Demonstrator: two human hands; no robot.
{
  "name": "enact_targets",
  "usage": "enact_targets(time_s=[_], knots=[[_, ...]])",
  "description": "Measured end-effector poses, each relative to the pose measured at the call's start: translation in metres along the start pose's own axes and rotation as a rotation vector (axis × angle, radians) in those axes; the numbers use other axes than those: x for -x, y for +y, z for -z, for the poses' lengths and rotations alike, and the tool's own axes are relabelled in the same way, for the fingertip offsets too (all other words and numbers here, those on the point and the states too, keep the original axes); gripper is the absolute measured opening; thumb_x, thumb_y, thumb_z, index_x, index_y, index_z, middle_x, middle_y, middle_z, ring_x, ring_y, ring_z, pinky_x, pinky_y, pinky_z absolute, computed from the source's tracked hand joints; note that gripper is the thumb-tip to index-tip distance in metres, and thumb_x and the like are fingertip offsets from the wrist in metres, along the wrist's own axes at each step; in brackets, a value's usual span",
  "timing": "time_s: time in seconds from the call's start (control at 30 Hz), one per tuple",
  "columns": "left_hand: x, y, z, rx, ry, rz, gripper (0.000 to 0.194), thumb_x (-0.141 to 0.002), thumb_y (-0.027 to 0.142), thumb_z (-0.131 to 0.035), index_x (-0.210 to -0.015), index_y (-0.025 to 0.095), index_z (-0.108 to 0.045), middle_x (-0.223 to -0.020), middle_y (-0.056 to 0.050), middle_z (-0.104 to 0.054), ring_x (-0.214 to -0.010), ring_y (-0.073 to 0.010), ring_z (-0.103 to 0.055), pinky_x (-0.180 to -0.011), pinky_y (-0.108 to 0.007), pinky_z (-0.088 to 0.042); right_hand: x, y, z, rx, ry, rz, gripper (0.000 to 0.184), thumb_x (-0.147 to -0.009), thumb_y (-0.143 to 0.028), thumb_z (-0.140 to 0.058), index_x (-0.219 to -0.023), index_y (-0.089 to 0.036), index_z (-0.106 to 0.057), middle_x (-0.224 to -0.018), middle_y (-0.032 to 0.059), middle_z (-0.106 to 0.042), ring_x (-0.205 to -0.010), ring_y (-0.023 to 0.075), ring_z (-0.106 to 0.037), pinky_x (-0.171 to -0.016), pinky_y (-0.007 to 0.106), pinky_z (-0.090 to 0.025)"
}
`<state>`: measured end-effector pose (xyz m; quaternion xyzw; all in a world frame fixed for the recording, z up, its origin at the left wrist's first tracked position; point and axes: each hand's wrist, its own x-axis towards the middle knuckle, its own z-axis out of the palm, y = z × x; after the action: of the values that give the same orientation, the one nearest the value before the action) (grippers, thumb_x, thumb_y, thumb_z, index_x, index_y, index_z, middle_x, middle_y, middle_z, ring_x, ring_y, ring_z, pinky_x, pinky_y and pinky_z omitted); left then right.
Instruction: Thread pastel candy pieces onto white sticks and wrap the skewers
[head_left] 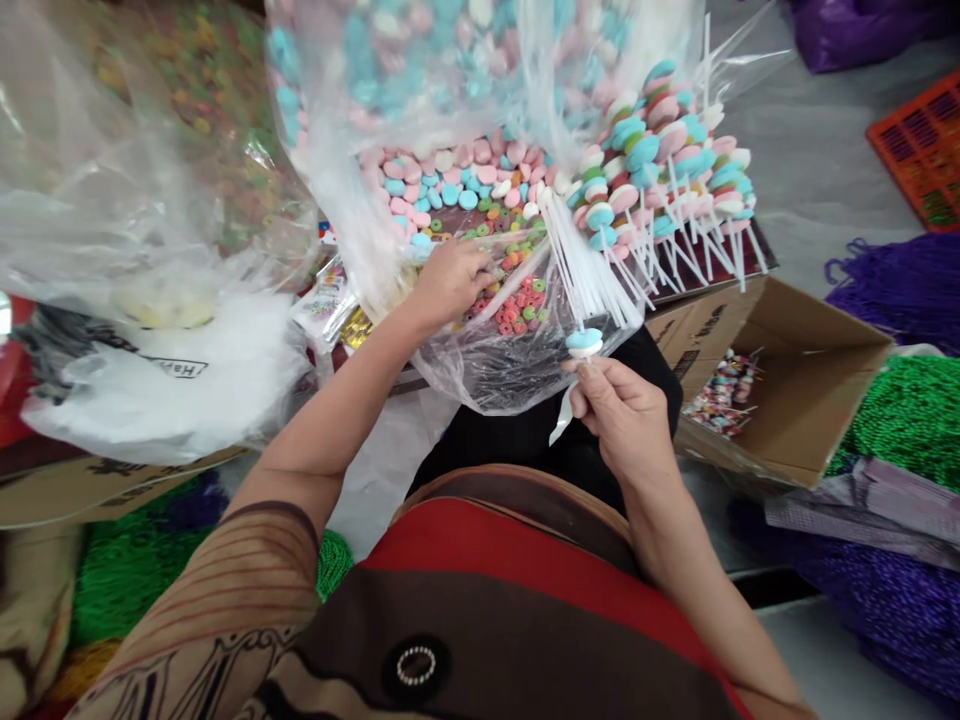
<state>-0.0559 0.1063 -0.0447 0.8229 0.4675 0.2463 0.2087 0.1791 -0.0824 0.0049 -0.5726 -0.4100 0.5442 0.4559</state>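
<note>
A white plastic bag (172, 370) is lying leftmost. The left hand (452, 280) is reaching among ring candies (517, 305) at the clear bag's (487, 375) left edge; its grip is partly hidden, so open or closed I cannot tell. White sticks (589, 265) are lying between both hands. The right hand (626, 410) is pinching a blue-and-white candy stack (584, 343), near filled skewers (664, 170) and a cardboard box (787, 380).

"Ha" (rest unclear), on white bag (225, 405)
</note>
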Motion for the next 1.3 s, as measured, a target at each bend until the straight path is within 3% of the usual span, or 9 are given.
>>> enact_targets(time_s=[0.13,0.27,0.37,0.47,0.6,0.77,0.87,1.03,1.3], knots=[[0.008,0.004,0.001,-0.099,0.002,-0.051,0.019,-0.091,0.031,-0.066,-0.075,0.022,-0.072,-0.083,-0.010,-0.068,-0.099,-0.0317,-0.064,-0.099,-0.048,-0.045,-0.001,0.001,0.000,0.001,0.001,-0.008,0.044,-0.092,-0.061,-0.070,-0.096,-0.018,-0.077,-0.055,-0.0065,-0.049,-0.044,0.0072,-0.030,-0.043,0.024,-0.021],[0.019,0.021,0.004,-0.178,-0.041,0.001,0.021,-0.095,0.029,-0.060,-0.081,0.020,-0.073,-0.095,-0.012,-0.069,-0.109,-0.0340,-0.062,-0.102,-0.051,-0.041,-0.002,-0.001,0.001,-0.007,0.017,-0.006,0.044,-0.091,-0.062,-0.071,-0.094,-0.018,-0.076,-0.054,-0.0065,-0.049,-0.044,0.0071,-0.031,-0.043,0.024,-0.020],[0.024,0.031,0.007,-0.215,-0.073,0.003,0.016,-0.092,0.025,-0.062,-0.086,0.020,-0.075,-0.102,-0.013,-0.070,-0.108,-0.0336,-0.062,-0.100,-0.051,-0.041,-0.003,-0.002,0.003,-0.025,0.054,-0.001,0.043,-0.090,-0.061,-0.073,-0.092,-0.018,-0.076,-0.054,-0.0063,-0.050,-0.044,0.0069,-0.032,-0.043,0.023,-0.021],[0.027,0.034,0.009,-0.168,-0.026,-0.011,0.008,-0.087,0.022,-0.066,-0.083,0.020,-0.074,-0.102,-0.012,-0.072,-0.103,-0.0317,-0.062,-0.098,-0.050,-0.043,-0.004,-0.001,0.005,-0.045,0.069,-0.010,0.041,-0.089,-0.058,-0.074,-0.095,-0.018,-0.077,-0.055,-0.0063,-0.051,-0.044,0.0065,-0.034,-0.042,0.022,-0.022],[0.031,0.035,0.010,0.153,0.103,0.124,0.004,-0.082,0.021,-0.072,-0.084,0.021,-0.068,-0.083,-0.004,-0.069,-0.087,-0.0230,-0.063,-0.090,-0.041,-0.049,-0.003,-0.003,0.003,-0.013,0.006,-0.063,0.041,-0.092,-0.054,-0.071,-0.111,-0.018,-0.077,-0.058,-0.0060,-0.058,-0.041,0.0063,-0.040,-0.042,0.021,-0.027],[0.039,0.052,0.007,0.971,0.190,0.421,0.019,-0.085,0.030,-0.081,-0.090,0.021,-0.064,-0.079,0.001,-0.072,-0.070,-0.0124,-0.066,-0.067,-0.026,-0.050,0.003,-0.014,-0.006,0.184,-0.136,-0.035,0.049,-0.098,-0.058,-0.061,-0.117,-0.016,-0.078,-0.047,-0.0083,-0.048,-0.038,0.0079,-0.039,-0.043,0.022,-0.032],[0.042,0.074,0.004,1.289,0.217,0.515,0.029,-0.081,0.032,-0.088,-0.086,0.020,-0.063,-0.080,0.003,-0.074,-0.069,-0.0090,-0.069,-0.064,-0.021,-0.050,0.005,-0.020,-0.013,0.254,-0.178,0.048,0.049,-0.099,-0.057,-0.058,-0.115,-0.016,-0.079,-0.047,-0.0084,-0.043,-0.040,0.0083,-0.039,-0.046,0.022,-0.035],[0.043,0.103,0.001,1.452,0.262,0.595,0.033,-0.077,0.025,-0.093,-0.079,0.019,-0.060,-0.068,0.007,-0.067,-0.064,-0.0063,-0.066,-0.060,-0.018,-0.047,0.006,-0.022,-0.018,0.300,-0.155,0.096,0.044,-0.100,-0.053,-0.057,-0.113,-0.018,-0.081,-0.051,-0.0068,-0.042,-0.043,0.0090,-0.040,-0.049,0.023,-0.037],[0.045,0.102,-0.003,1.402,0.286,0.544,0.037,-0.071,0.028,-0.097,-0.078,0.020,-0.061,-0.067,0.008,-0.063,-0.061,-0.0056,-0.061,-0.061,-0.019,-0.047,0.009,-0.017,-0.017,0.319,-0.124,0.108,0.037,-0.100,-0.044,-0.055,-0.110,-0.020,-0.081,-0.053,-0.0064,-0.043,-0.046,0.0089,-0.040,-0.051,0.024,-0.036]])
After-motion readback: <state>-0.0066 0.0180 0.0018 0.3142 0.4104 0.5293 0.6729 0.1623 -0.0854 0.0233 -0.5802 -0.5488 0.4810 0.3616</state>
